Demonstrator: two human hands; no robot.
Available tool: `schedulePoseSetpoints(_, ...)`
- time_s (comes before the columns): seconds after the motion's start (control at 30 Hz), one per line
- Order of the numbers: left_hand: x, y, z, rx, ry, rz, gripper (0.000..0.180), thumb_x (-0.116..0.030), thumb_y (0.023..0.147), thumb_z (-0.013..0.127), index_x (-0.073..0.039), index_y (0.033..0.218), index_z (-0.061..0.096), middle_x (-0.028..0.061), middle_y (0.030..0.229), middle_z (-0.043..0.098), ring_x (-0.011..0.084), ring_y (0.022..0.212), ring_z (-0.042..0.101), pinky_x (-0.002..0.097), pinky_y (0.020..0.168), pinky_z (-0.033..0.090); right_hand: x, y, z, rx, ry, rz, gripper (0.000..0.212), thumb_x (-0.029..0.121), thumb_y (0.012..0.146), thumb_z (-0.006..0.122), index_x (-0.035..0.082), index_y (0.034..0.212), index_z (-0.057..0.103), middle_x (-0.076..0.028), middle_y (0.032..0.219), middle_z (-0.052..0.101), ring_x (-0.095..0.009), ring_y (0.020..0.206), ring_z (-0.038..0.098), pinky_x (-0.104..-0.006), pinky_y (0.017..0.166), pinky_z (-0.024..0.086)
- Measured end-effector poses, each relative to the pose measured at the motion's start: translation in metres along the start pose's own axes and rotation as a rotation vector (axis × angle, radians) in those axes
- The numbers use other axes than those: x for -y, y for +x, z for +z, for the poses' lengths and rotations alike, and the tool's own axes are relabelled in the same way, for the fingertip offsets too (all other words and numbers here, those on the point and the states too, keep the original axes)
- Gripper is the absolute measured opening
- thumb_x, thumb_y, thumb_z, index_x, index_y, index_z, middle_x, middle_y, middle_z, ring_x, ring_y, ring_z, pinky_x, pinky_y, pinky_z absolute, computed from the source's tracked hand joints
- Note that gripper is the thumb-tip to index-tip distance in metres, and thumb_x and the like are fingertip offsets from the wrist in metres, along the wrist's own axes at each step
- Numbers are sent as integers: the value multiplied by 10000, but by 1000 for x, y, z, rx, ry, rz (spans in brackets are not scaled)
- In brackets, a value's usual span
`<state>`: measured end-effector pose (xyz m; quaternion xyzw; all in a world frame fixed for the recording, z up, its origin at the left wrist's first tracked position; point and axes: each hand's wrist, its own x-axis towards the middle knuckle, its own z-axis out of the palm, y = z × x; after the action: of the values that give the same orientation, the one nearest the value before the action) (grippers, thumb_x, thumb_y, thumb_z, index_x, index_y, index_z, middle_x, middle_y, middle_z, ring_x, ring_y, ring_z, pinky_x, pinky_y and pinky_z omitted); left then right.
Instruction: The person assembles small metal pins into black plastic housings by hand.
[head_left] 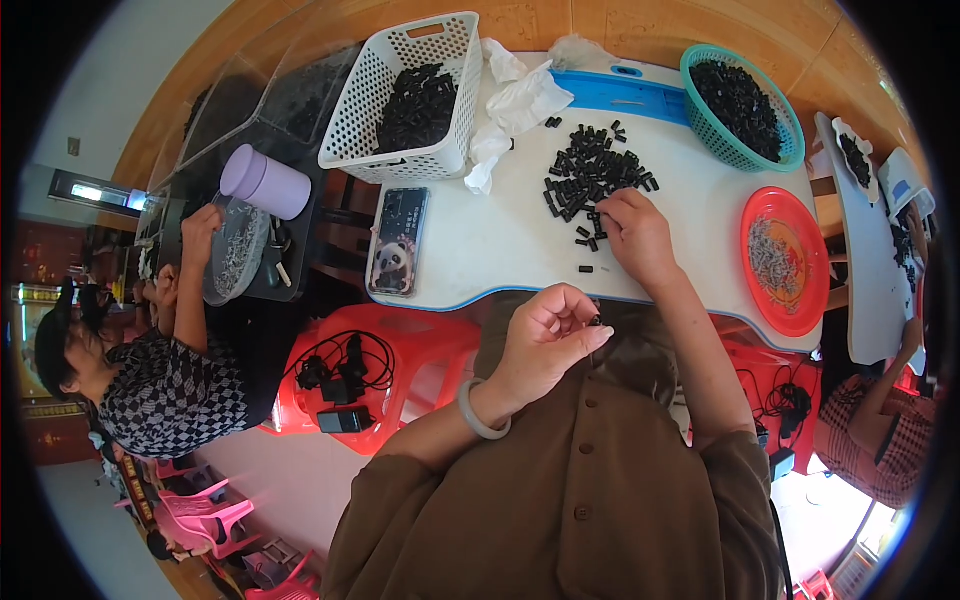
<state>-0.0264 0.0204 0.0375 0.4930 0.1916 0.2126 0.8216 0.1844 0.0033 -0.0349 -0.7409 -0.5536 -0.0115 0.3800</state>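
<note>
My left hand is raised near my chest, fingers curled, pinching a small black plastic piece at its fingertips. My right hand rests on the white table, fingers down on the near edge of a loose pile of small black plastic pieces. A few stray black pieces lie just left of my right hand. A pale bangle sits on my left wrist.
A white basket and a teal basket hold black pieces. A red plate carries small metal parts. A phone and crumpled white cloth lie on the table. Other people work at left and right. Red stools stand below.
</note>
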Motion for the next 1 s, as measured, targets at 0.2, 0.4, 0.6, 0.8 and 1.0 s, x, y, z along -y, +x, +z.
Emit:
schedulePoseSetpoints(0.2,0,0,-8,-28,20,18,134,16,826,649,-23,899,544,17,800,587,47,658,527,178,587,439,-4,2,1,64,-67,-17,185,-20,724,631,36,899,653,-115,889,608,-303,826,602,-367,709,507)
schedulePoseSetpoints(0.4,6,1,-12,-47,18,-8,135,14,827,649,-26,902,544,15,799,584,44,653,519,177,578,435,-13,-5,-6,42,38,-45,168,-40,729,626,11,888,646,-126,882,604,-307,806,596,-362,705,499)
schedulePoseSetpoints(0.6,7,5,-12,-49,5,-3,136,10,826,652,-27,902,545,15,794,581,45,645,514,178,573,432,-18,-5,-6,-42,130,67,157,-29,731,612,31,870,651,-113,882,608,-311,801,597,-371,705,507)
schedulePoseSetpoints(0.8,7,3,-12,-65,8,-18,136,8,823,654,-28,897,546,14,794,581,47,639,514,180,570,432,-5,12,4,21,-6,-38,184,-25,719,628,46,887,648,-103,889,608,-305,827,588,-374,717,497)
schedulePoseSetpoints(1.0,6,1,-17,-97,-2,-24,139,4,820,659,-35,891,546,15,792,585,47,632,514,179,561,424,-6,10,3,82,-38,-64,198,-22,701,645,41,888,643,-106,876,608,-303,866,577,-382,743,486)
